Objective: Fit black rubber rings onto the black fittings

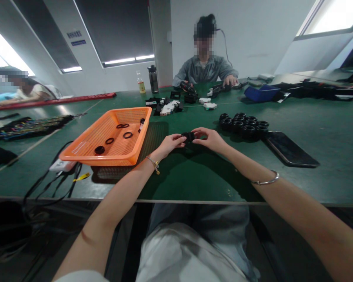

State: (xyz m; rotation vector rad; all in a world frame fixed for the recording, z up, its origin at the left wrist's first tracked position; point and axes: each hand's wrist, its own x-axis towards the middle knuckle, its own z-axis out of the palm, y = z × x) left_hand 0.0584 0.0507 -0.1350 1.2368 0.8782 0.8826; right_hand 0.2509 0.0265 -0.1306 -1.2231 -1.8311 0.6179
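Between my two hands, just above the green tabletop, is a small black ribbed cylindrical part (188, 137). My left hand (172, 144) pinches it from the left with thumb and fingers. From the other side, my right hand (209, 139) has its thumb and fingertips closed on the part's right end. To the right of my hands sits a cluster of black ring-shaped parts (243, 126). Left of them stands an orange plastic basket (106, 159), with several black rings (127, 135) lying apart inside it.
A phone (291, 149) lies to the right. Behind my hands are white and black pieces (170, 106), a bottle (141, 82) and a dark flask (153, 79). Cables (51, 184) lie by the front left edge. A co-worker (204, 64) sits opposite; another person (23, 88) is far left.
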